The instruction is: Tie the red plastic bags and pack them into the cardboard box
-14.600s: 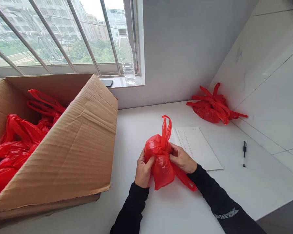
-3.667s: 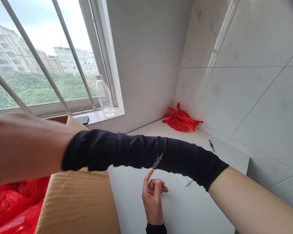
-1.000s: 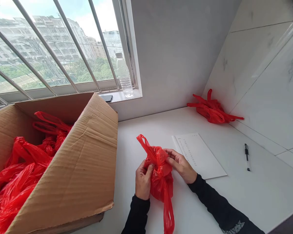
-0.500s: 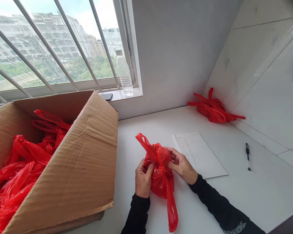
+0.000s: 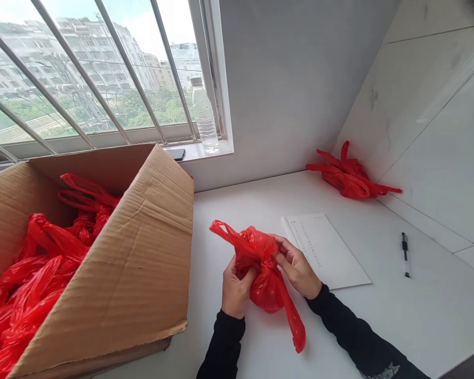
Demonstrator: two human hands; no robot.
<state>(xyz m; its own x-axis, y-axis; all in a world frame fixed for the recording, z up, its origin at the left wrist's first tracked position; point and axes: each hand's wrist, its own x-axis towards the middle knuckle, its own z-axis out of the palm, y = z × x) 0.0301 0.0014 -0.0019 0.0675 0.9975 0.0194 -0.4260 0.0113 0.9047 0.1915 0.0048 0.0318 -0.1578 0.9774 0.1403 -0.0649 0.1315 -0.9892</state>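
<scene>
A knotted red plastic bag is held between my two hands above the white table. One loop handle points to the upper left, the other hangs to the lower right. My left hand grips the bag's left side, its thumb pressed in by the knot. On the right side, my right hand pinches the plastic between thumb and fingers. What the bag contains is hidden.
Left of my hands stands an open cardboard box with several red bags inside. A notebook, a pen and more red bags lie to the right. A bottle and a phone rest on the windowsill.
The bag has turned in my hands: its upper handle has swung left and its lower handle right and up. Both hands keep their hold.
</scene>
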